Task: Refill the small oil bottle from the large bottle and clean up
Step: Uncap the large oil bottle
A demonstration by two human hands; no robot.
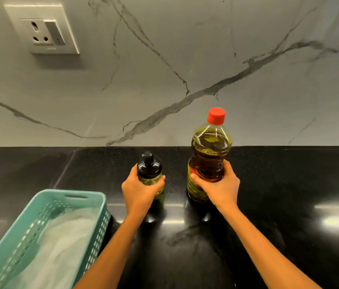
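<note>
The small oil bottle [149,166] has a black dispenser cap and stands upright on the black counter [268,205]. My left hand [138,190] grips its body just below the cap. To its right stands the large oil bottle [209,151], clear plastic with dark yellow oil and a red cap screwed on. My right hand [220,187] wraps around its lower half, over the label. Both bottles stand close to the marble back wall, about a hand's width apart.
A teal plastic basket [93,197] holding a white cloth [64,243] sits at the front left of the counter. A wall socket [43,30] is mounted high on the marble wall at the left.
</note>
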